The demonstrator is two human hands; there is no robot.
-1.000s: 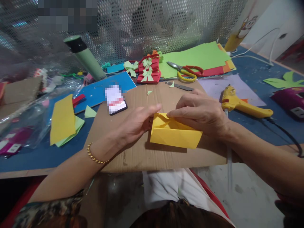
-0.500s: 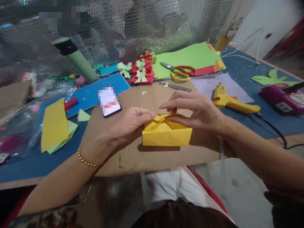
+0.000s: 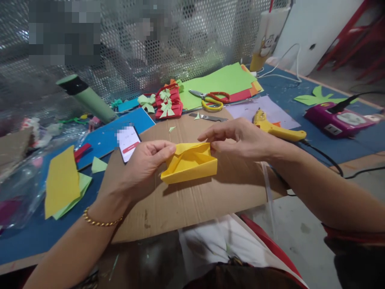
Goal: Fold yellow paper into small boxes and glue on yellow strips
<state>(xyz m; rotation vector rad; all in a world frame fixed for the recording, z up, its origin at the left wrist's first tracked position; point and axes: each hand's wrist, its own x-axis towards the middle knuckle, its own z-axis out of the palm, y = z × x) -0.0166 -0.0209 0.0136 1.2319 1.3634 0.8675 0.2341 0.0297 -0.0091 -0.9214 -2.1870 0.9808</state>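
Pinching a yellow folded-paper box (image 3: 189,173) at its far left corner, the left hand (image 3: 146,158) has its thumb laid over the paper. The right hand (image 3: 240,138) touches the far right corner with its thumb, the forefinger stretched along the back edge; I cannot tell whether it grips or merely steadies. The box, open side up, is over the middle of the cardboard sheet (image 3: 180,208) (whether its base touches is hard to say).

At the cardboard's left edge, a phone (image 3: 129,143) lies partly behind the left hand. On its far part rests a grey blade (image 3: 215,117). Just beyond the cardboard come red paper pieces with pale green bows (image 3: 167,108) and scissors (image 3: 210,99). To its right lies a yellow glue gun (image 3: 279,130); to its left, a yellow paper strip (image 3: 61,180) overlaps a folded green one (image 3: 82,192).
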